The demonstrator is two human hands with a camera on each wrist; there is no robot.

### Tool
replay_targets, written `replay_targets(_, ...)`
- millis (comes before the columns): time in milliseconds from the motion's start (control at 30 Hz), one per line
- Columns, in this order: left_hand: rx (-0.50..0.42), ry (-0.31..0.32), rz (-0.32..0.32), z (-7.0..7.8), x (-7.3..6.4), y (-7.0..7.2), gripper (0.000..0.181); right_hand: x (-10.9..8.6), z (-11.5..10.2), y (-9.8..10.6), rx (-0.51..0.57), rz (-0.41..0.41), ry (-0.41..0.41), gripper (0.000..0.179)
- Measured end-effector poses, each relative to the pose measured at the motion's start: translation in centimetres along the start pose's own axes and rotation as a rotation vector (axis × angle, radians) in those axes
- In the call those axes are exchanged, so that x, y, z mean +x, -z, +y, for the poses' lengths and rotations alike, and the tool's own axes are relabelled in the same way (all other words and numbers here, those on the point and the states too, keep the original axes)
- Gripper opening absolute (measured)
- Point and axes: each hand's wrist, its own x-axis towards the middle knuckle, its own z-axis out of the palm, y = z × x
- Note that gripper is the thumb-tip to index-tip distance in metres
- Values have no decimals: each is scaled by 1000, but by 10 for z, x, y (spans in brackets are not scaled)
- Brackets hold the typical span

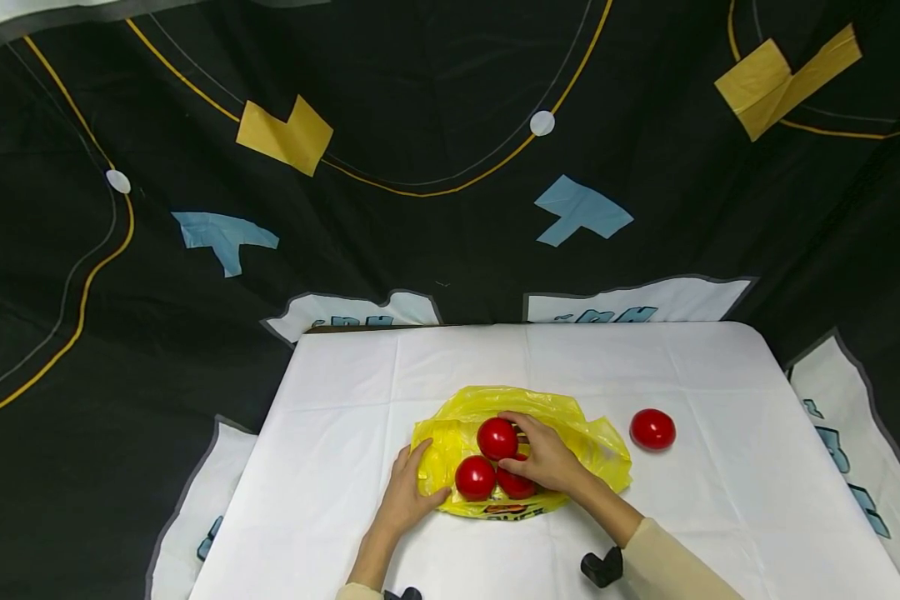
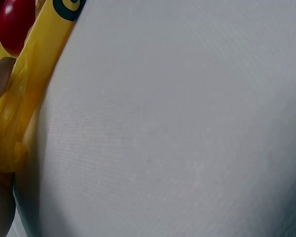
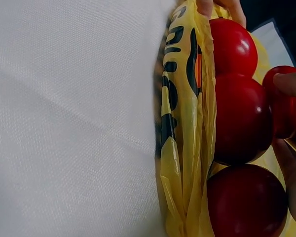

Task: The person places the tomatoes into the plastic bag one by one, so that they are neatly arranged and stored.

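A crumpled yellow plastic bag (image 1: 457, 408) lies on the table with its mouth spread. Inside it are glossy red tomatoes, among them a front-left one (image 1: 475, 477) and a front-right one (image 1: 520, 483) partly under my right hand. My left hand (image 1: 408, 492) holds the bag's left edge, thumb over the rim; its thumb (image 2: 1, 81) shows against the yellow film in the left wrist view. Reaching into the bag from the right, my right hand (image 1: 543, 454) grips the upper tomato (image 1: 495, 438) between thumb and fingers. Several tomatoes, one nearest the camera (image 3: 246, 202), crowd together in the right wrist view.
Another red tomato (image 1: 652, 429) sits on the white tablecloth (image 1: 720, 500) to the right of the bag. Behind the table hangs a dark cloth (image 1: 435, 250) with yellow and blue shapes. Black wrist devices (image 1: 602, 567) show near the sleeves.
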Motion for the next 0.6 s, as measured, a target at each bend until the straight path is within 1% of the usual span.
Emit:
replay_targets(300, 7, -13, 19, -1, 0, -1, 86, 1, 0, -1, -32, -17, -21, 72)
replay_targets(467, 3, -7, 13, -1, 0, -2, 86, 3, 0, -1, -46, -31, -30, 73)
replay_targets(600, 5, 9, 0, 0, 0, -1, 86, 5, 0, -2, -64, -39, -38, 73)
